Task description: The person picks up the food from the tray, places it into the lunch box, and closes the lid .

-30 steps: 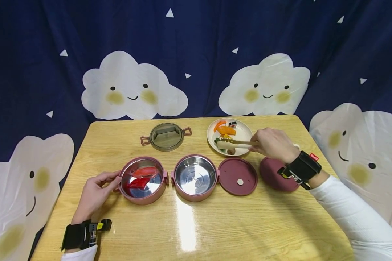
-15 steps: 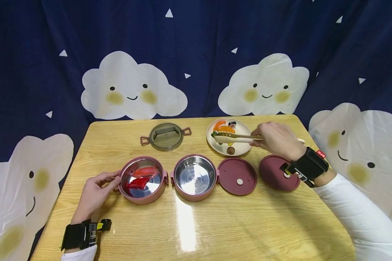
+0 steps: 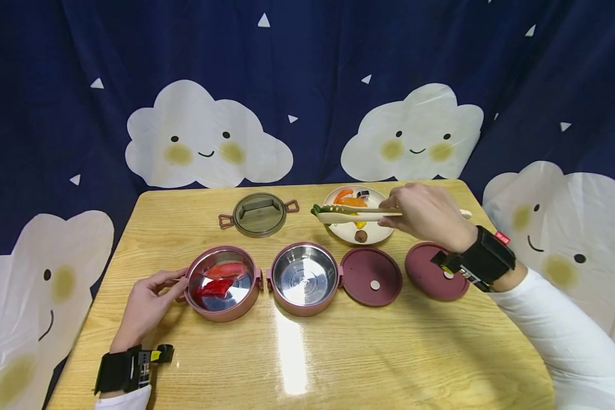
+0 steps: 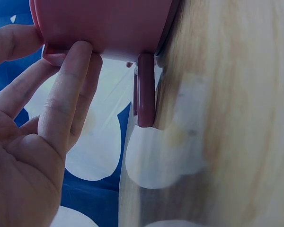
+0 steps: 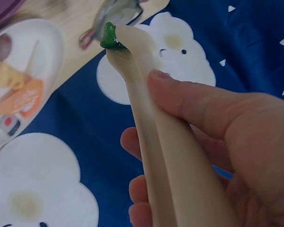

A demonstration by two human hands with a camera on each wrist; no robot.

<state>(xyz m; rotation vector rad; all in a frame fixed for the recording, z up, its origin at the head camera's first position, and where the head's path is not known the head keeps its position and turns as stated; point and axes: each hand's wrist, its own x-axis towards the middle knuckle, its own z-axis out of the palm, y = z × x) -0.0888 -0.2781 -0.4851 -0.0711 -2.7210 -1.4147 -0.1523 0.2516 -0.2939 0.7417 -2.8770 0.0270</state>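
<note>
The right hand [image 3: 425, 219] grips cream tongs [image 3: 356, 214], fingers and thumb curled round both arms; the tips are squeezed together on a green piece [image 3: 316, 209], held in the air just past the left rim of the plate [image 3: 342, 230], between the plate and the grey lid [image 3: 259, 214]; open tabletop lies below it, with the empty steel bowl [image 3: 306, 277] nearer the person; the left hand [image 3: 146, 307] holds the handle side of the left bowl [image 3: 223, 283], thumb and fingers curled against its pink wall, as the left wrist view shows; that bowl holds red pieces [image 3: 220, 279] and sits just beside the empty bowl; two maroon lids [image 3: 371, 277] lie flat to the right, the far one [image 3: 435, 279] partly under the right wrist; orange, yellow and brown bits remain on the plate; the wooden table [image 3: 307, 364] has bare glossy room along its near edge and its left side; behind hangs a navy curtain [image 3: 307, 68] printed with smiling clouds.
</note>
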